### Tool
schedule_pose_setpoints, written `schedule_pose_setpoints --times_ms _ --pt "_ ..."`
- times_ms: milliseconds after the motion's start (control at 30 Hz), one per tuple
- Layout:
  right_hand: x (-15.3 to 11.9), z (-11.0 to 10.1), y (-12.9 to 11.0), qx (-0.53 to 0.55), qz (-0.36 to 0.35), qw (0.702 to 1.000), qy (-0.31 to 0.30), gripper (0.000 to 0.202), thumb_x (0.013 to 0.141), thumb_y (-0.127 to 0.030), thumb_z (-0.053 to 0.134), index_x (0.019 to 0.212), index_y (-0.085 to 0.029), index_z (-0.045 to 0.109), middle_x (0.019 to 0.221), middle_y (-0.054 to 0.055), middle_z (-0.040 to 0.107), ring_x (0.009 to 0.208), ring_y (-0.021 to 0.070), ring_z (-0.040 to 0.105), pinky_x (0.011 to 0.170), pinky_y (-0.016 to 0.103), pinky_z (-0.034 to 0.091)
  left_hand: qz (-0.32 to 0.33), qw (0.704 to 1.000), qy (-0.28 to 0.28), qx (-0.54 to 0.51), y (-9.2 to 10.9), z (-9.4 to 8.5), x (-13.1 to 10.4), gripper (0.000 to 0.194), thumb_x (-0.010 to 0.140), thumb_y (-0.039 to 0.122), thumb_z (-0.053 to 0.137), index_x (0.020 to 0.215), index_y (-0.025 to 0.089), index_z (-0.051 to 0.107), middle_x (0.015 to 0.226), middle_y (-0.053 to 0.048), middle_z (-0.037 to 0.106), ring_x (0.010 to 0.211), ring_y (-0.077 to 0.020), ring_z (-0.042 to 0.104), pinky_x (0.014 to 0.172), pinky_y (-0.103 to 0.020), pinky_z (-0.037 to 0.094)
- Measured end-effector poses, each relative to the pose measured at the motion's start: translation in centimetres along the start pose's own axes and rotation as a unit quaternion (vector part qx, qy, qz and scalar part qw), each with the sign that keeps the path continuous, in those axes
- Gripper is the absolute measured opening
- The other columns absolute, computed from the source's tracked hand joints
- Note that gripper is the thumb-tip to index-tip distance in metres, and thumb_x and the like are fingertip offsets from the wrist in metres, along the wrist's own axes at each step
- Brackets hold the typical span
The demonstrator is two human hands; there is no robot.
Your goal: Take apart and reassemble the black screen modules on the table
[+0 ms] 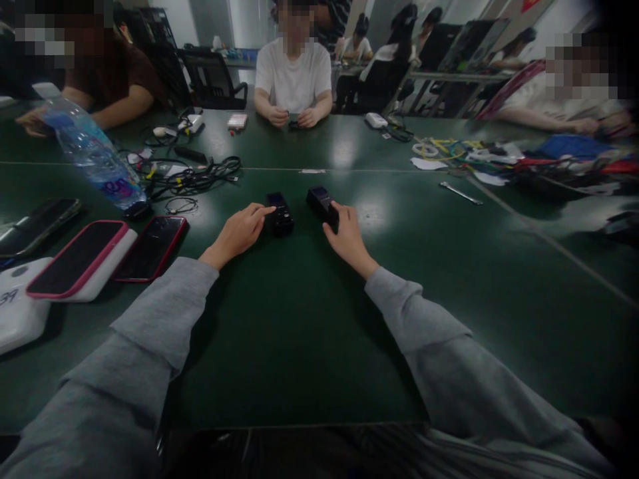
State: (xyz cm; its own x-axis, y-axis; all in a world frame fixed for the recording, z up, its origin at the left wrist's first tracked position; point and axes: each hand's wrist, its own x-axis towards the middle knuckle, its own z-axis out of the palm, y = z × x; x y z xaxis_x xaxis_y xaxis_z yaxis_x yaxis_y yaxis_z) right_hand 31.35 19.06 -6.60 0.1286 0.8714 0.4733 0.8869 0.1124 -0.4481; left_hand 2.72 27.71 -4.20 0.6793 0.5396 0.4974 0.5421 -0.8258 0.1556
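Two small black handheld devices with a screen and buttons lie on the dark green table, a short gap between them. My left hand (pixel 240 230) reaches in from the left of the left black device (pixel 280 213). Its index finger is stretched out to that device's button face, and its other fingers are loosely curled. Around the lower end of the right black device (pixel 319 199) my right hand (pixel 349 241) has its thumb and fingers closed. That device sits at a slant, its upper end pointing away to the left. Its lower end is partly hidden by my fingers.
At left stand a leaning water bottle (pixel 94 153), a red-edged phone (pixel 154 247), a pink-edged phone (pixel 80 258) and a white case (pixel 20 303). Black cables (pixel 210 174) lie behind. A wrench (pixel 460 193) and tangled wires (pixel 449 150) are at right. Co-workers sit around.
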Motion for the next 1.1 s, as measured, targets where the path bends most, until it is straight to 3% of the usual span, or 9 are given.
schedule_pose_setpoints --times_ms 133,233,433,567,733,1100 --pt "-0.4 -0.4 -1.1 -0.007 -0.031 0.999 -0.011 0.055 0.09 -0.025 0.053 0.142 -0.014 0.041 0.127 0.017 0.048 0.118 0.032 0.051 0.097 0.052 0.048 -0.048 0.999 -0.007 -0.021 0.7 -0.1 0.0 0.038 0.099 0.02 0.034 0.133 0.02 0.052 0.129 -0.011 0.057 0.113 -0.0227 0.059 0.093 -0.04 0.05" --pt "-0.7 -0.6 -1.9 -0.005 -0.054 0.998 -0.025 0.054 0.09 -0.024 0.054 0.142 -0.015 0.041 0.125 0.016 0.05 0.115 0.0309 0.053 0.096 0.05 0.05 -0.102 0.994 -0.024 -0.041 1.9 0.0 -0.1 0.04 0.102 0.034 0.033 0.137 0.021 0.048 0.139 -0.012 0.051 0.128 -0.026 0.051 0.102 -0.047 0.045" --pt "-0.8 -1.0 -2.5 0.028 -0.079 0.996 -0.039 0.051 0.094 -0.021 0.049 0.143 -0.012 0.04 0.129 0.015 0.05 0.114 0.0268 0.055 0.1 0.043 0.049 -0.128 0.99 -0.048 -0.041 3.8 0.8 -0.1 0.073 0.091 0.06 0.05 0.146 0.016 0.033 0.15 -0.019 0.041 0.137 -0.0336 0.043 0.108 -0.052 0.04" --pt "-0.7 -1.1 -2.9 0.056 -0.104 0.99 -0.077 0.057 0.092 -0.022 0.053 0.146 -0.016 0.036 0.136 0.014 0.048 0.12 0.0272 0.054 0.102 0.045 0.049 -0.123 0.988 -0.043 -0.082 3.0 1.2 0.2 0.075 0.085 0.055 0.062 0.144 0.019 0.034 0.148 -0.019 0.043 0.135 -0.0341 0.045 0.107 -0.054 0.041" --pt "-0.8 -1.2 -3.6 0.076 -0.129 0.977 -0.152 0.068 0.092 -0.026 0.053 0.153 -0.025 0.024 0.147 0.013 0.042 0.126 0.0306 0.052 0.103 0.054 0.047 -0.112 0.98 -0.049 -0.155 1.9 1.4 0.5 0.071 0.085 0.048 0.064 0.144 0.022 0.033 0.148 -0.018 0.045 0.132 -0.0328 0.051 0.107 -0.055 0.041" --pt "-0.7 -1.3 -3.3 0.082 -0.105 0.976 -0.171 0.066 0.098 -0.035 0.049 0.156 -0.031 0.019 0.153 0.009 0.038 0.132 0.0296 0.048 0.107 0.056 0.044 -0.135 0.966 -0.04 -0.219 1.3 1.6 0.7 0.068 0.084 0.048 0.067 0.14 0.024 0.037 0.144 -0.016 0.052 0.124 -0.0311 0.058 0.104 -0.053 0.046"
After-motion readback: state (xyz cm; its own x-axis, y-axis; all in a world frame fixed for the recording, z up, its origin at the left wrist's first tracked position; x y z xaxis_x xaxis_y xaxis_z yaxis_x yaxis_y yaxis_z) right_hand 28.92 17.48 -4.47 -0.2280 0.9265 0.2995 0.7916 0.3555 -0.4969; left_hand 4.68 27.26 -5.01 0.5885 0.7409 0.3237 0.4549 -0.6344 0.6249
